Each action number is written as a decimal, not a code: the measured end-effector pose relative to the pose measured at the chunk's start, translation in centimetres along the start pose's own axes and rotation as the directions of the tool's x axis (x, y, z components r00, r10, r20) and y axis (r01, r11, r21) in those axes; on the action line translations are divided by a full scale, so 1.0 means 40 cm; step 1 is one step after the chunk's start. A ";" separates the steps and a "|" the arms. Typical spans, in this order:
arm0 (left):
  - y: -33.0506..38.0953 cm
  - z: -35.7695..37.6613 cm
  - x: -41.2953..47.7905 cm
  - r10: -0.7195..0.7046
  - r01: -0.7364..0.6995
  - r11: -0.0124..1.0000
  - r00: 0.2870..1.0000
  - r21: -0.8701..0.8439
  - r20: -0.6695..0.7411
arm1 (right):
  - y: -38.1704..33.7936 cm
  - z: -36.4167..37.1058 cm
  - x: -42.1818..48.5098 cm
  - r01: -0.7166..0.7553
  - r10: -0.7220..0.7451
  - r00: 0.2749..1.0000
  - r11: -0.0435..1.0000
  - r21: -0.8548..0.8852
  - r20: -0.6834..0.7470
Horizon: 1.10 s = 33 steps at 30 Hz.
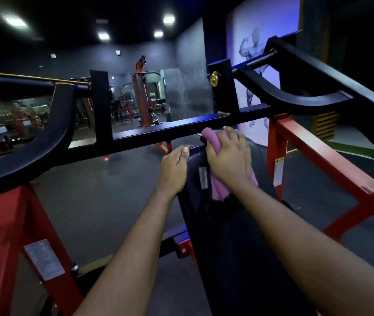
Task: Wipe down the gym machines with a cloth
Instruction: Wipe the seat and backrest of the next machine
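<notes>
Pink cloth [212, 139], bunched and soft-looking, lies on the upper end of the black pad [227, 236], showing ahead of the fingertips and again behind the wrist. The right hand [229, 156] presses it palm-down with fingers spread over it, not clenched. The left hand [174, 167] grips the pad's left edge, thumb up along the rim. A pale label [203, 177] sits on the pad between the two hands. Just beyond the pad's top runs a black crossbar [181, 131], close to the cloth. Red frame beams [318, 156] flank the pad to the right, and dark floor [101, 190] lies open to its left.
</notes>
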<state>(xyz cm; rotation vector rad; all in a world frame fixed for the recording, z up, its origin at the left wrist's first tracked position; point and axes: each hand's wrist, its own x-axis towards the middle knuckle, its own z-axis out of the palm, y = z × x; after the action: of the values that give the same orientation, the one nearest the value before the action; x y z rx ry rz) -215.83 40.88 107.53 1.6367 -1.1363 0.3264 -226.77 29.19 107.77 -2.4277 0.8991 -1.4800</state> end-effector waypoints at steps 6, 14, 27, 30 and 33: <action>-0.001 0.005 -0.004 -0.004 0.004 1.000 1.000 -0.026 -0.026 | -0.020 0.005 -0.047 -0.114 0.115 0.992 0.993 0.027 -0.044; -0.013 0.014 -0.002 -0.018 0.018 1.000 0.999 -0.026 -0.031 | 0.037 0.004 -0.015 -0.085 0.085 0.996 0.996 0.005 -0.013; -0.018 0.018 -0.004 -0.036 0.034 0.997 0.999 -0.069 -0.028 | 0.077 -0.002 -0.025 -0.192 0.193 0.981 0.980 0.045 -0.031; -0.017 0.016 -0.006 -0.039 0.037 0.996 0.999 -0.078 -0.024 | 0.082 -0.012 0.055 -0.327 0.328 0.945 0.943 0.053 0.005; -0.010 0.015 -0.012 -0.045 0.043 0.993 0.999 -0.108 -0.016 | 0.084 -0.018 0.028 -0.407 0.408 0.913 0.910 0.080 -0.002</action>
<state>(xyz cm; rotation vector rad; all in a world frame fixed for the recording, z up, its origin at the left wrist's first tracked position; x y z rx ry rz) -215.94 40.62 106.73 1.5581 -1.0849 0.2468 -228.39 25.96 107.55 -2.0094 1.2354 -1.3521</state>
